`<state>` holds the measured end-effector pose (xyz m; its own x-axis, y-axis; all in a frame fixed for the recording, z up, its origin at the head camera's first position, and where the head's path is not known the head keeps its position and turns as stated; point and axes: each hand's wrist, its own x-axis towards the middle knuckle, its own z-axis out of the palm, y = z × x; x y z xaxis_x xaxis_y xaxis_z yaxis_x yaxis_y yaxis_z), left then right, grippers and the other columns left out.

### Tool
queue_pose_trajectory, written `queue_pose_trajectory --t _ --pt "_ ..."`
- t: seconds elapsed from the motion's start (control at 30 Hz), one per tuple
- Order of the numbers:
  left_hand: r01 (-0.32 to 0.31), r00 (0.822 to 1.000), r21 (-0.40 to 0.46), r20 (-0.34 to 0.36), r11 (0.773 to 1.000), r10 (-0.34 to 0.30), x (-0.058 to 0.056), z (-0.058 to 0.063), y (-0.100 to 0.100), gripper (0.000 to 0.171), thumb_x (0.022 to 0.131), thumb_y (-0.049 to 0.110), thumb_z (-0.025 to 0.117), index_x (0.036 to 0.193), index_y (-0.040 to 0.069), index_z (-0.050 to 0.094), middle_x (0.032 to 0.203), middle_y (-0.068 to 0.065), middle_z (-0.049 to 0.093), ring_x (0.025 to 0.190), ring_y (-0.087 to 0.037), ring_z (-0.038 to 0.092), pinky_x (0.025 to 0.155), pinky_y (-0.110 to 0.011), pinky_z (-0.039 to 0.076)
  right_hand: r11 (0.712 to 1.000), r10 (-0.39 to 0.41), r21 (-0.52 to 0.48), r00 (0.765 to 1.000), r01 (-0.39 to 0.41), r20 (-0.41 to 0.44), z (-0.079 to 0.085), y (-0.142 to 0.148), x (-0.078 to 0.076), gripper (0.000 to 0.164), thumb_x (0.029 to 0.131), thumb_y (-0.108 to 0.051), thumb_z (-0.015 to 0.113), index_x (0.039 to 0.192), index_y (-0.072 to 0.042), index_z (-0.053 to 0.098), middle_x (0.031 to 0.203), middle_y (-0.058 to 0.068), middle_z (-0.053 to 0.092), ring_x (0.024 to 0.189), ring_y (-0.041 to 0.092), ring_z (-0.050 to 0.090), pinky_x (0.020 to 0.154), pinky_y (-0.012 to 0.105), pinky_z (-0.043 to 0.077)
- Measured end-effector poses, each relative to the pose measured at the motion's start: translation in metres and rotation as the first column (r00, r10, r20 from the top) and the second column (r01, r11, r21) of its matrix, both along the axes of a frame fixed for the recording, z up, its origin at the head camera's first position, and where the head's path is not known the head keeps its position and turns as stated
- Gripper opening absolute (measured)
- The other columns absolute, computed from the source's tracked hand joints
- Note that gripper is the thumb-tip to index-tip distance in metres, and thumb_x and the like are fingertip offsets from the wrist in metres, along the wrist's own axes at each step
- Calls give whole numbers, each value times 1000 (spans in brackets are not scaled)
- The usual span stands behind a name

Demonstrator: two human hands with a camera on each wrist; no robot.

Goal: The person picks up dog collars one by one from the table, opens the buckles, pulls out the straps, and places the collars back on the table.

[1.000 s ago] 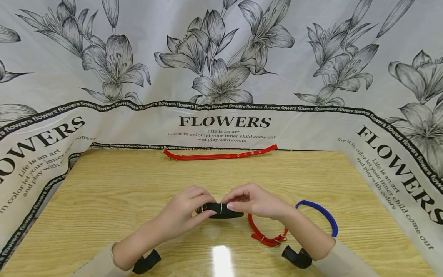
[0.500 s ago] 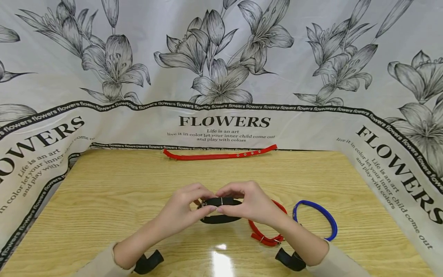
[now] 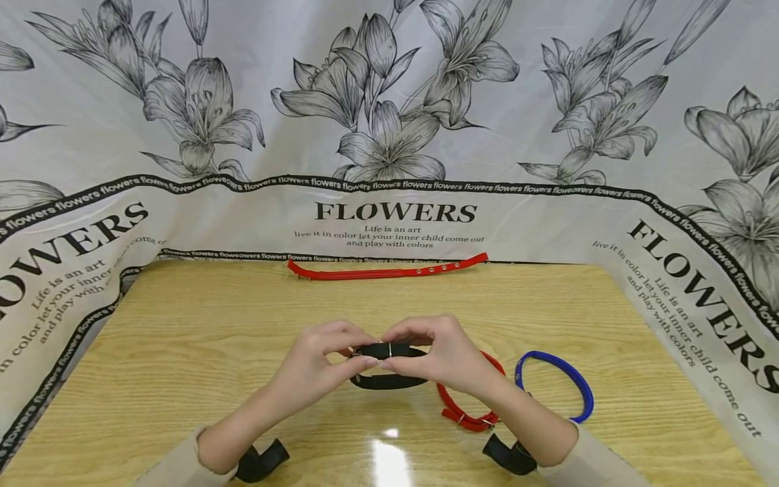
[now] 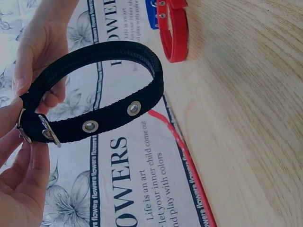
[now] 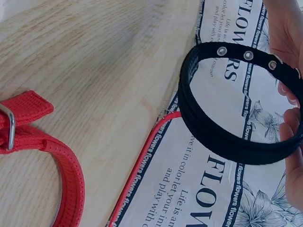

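A black collar (image 3: 389, 382), buckled into a loop, is held above the table by both hands. My left hand (image 3: 319, 355) pinches it at the left, by the metal buckle (image 4: 23, 126) and the D-ring (image 4: 49, 130). Opposite, my right hand (image 3: 447, 352) pinches the overlapping strap between thumb and fingers, just right of a thin metal keeper (image 3: 390, 350). Metal-rimmed eyelets (image 5: 248, 55) line part of the band. Fingers hide some of the buckle area.
A red collar (image 3: 460, 418) fastened in a loop lies right of the hands, and a looped blue collar (image 3: 575, 379) lies beyond it. Along the table's back edge stretches an unfastened red collar (image 3: 377, 274). Flower-printed cloth (image 3: 243, 220) hangs behind the table.
The black collar has tilted, so its loop now shows open below the fingers. My right hand has shifted left, closer to my left hand.
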<state>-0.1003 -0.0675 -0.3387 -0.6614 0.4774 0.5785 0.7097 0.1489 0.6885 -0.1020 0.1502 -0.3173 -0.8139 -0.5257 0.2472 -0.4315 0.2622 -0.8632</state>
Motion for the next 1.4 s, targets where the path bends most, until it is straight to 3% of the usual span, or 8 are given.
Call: queue_pose_trajectory --t 0.17,0.37,0.63,0.77,0.97,1.13,1.23,1.4 --pt "-12 1000 2 27 1000 12 0 1 0 16 83 9 71 99 7 71 93 0 67 84 -11 62 68 -24 55 997 -62 -43 996 64 57 0 0 2 22 77 -13 77 96 -6 70 88 4 70 75 16 67 60 28 55" --pt "-37 997 48 75 998 33 3 -1 1 16 83 7 70 99 5 70 95 -2 68 84 -12 63 68 -26 56 989 -80 -116 992 91 102 -3 1 3 21 77 -7 76 97 -4 69 86 7 69 73 18 66 61 27 55" --pt "-91 987 205 148 975 62 7 -5 8 18 82 1 68 100 1 69 96 -8 68 84 -18 66 70 -31 56 952 -106 -279 991 125 83 -5 -1 7 22 77 1 73 98 4 67 88 6 69 76 16 66 64 28 56" --pt "-117 967 262 249 958 50 9 -5 10 17 83 0 67 100 -2 69 96 -12 68 83 -19 67 70 -31 56 933 -129 -323 985 159 111 -6 -3 9 26 76 1 74 99 10 64 89 1 69 78 15 66 65 26 55" --pt "-192 905 319 424 928 41 10 -2 14 18 85 0 65 101 -8 66 95 -20 66 83 -17 68 72 -30 56 910 -178 -356 975 215 135 -8 -6 8 28 74 1 75 98 12 64 89 3 69 82 14 66 72 26 55" --pt "-218 879 318 476 923 43 9 2 14 18 85 1 66 100 -8 65 94 -22 65 84 -15 65 73 -31 56 895 -158 -394 974 212 165 -12 -7 5 30 74 3 75 99 15 62 91 6 69 84 12 65 76 26 54" --pt "-215 887 260 455 941 76 9 1 12 18 84 3 68 100 -4 67 93 -16 66 81 -16 66 71 -30 56 898 -113 -402 976 180 185 -13 -5 3 32 74 2 75 99 16 61 94 11 68 86 13 65 77 26 54" --pt "-198 935 191 330 961 127 8 -4 10 17 81 9 72 98 6 70 94 -2 67 84 -16 63 77 -30 54 916 -58 -371 963 155 262 -9 5 1 29 77 -2 74 103 6 64 99 7 66 93 17 64 80 27 53"
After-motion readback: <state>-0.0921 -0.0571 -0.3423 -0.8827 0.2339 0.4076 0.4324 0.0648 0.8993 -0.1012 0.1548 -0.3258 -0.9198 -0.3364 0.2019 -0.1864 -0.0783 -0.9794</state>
